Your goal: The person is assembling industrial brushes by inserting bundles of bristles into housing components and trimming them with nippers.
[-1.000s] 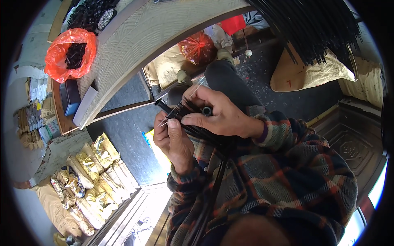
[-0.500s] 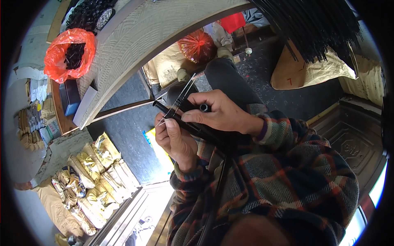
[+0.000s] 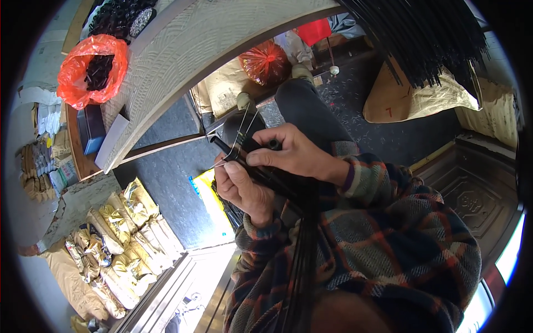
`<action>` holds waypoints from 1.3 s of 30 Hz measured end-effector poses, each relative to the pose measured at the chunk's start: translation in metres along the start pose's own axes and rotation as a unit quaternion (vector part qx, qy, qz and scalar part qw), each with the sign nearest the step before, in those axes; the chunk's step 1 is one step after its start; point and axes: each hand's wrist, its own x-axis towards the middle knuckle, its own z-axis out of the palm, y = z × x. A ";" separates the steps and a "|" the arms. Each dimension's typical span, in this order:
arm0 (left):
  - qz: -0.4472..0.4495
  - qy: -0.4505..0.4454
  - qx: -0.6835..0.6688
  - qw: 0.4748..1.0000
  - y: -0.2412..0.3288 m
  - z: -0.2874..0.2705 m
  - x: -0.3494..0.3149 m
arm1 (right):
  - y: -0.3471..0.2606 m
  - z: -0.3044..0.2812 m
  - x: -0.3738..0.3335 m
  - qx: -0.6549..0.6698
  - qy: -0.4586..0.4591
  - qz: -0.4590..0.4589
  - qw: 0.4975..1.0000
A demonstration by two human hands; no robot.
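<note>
Just off the table's [image 3: 166,66] near edge, the left hand [image 3: 247,191] pinches a thin pale strand [image 3: 251,122] beside black rods [image 3: 276,183] that the right hand [image 3: 297,154] grips.

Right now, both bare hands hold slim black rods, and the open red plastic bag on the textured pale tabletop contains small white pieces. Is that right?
Not quite: in the head view, the small pieces in the open red plastic bag are black, not white. Otherwise, the bare left hand and right hand hold slim black rods, and the bag is on the textured pale tabletop.
</note>
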 end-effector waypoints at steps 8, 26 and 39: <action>0.000 -0.041 -0.044 0.998 -0.015 -0.008 0.009 | -0.001 -0.011 0.000 -0.075 0.048 -0.077 0.993; -0.217 -0.038 -0.298 0.929 0.003 0.012 0.009 | -0.116 -0.006 0.068 -0.372 -0.142 -0.056 0.916; -0.187 -0.048 -0.276 0.942 0.002 0.010 0.008 | -0.098 -0.011 0.075 -0.471 -0.151 -0.232 0.837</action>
